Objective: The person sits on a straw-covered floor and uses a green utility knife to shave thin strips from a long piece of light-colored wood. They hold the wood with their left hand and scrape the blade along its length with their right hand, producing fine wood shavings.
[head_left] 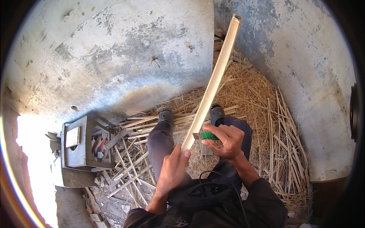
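Note:
My left hand [173, 169] grips the near end of a long pale split cane [213, 81] that slants up and away toward the wall corner. Beside the cane, my right hand [226, 140] holds a knife with a green handle [209, 135]; its small blade lies against the cane's right side, just above my left thumb. Below both hands are my legs in dark trousers, with two dark shoes [166, 115] resting on the strips and shavings.
Thin cane strips and straw-like shavings [266, 125] cover the floor around my feet and pile up toward the right wall. A grey wooden box with tools [81, 142] stands at the left. Rough grey plaster walls [114, 57] meet in a corner ahead.

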Motion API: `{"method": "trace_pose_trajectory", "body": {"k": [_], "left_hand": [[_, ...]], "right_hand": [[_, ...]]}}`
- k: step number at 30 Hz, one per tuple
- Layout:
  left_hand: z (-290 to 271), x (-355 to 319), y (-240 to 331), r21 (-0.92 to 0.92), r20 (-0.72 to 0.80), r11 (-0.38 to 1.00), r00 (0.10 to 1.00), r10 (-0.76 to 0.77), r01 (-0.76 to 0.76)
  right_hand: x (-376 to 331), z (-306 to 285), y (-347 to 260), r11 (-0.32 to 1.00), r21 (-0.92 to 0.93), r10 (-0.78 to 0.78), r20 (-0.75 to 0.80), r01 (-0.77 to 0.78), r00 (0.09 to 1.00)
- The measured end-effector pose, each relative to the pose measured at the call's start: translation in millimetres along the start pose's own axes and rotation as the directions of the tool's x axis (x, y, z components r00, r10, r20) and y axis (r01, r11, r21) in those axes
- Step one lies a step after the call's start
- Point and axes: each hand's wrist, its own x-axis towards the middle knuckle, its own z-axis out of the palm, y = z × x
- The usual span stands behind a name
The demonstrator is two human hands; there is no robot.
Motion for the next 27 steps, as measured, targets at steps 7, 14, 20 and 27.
{"method": "trace_pose_trajectory", "body": {"k": [7,14,20,27], "left_hand": [[-0.3,-8.5,-4.3,0.085,0.071,0.991,0.992,-0.106,0.100],[0.2,-26.0,-21.9,0.073,0.132,0.993,0.986,-0.103,0.094],[-5.1,-19.8,-39.7,-0.102,0.112,0.990,0.990,-0.089,0.100],[-6.8,-11.4,-42.5,-0.255,0.133,0.949,0.978,-0.158,0.188]], "right_hand": [[8.3,-6.5,23.9,0.980,-0.003,0.197,-0.166,-0.200,0.966],[26.4,-26.8,71.9,0.918,0.019,0.393,-0.178,-0.396,0.902],[8.1,-14.9,59.8,0.768,0.344,0.561,0.046,-0.541,0.826],[-5.1,3.6,33.3,0.643,0.546,0.468,0.276,-0.537,0.840]]}}
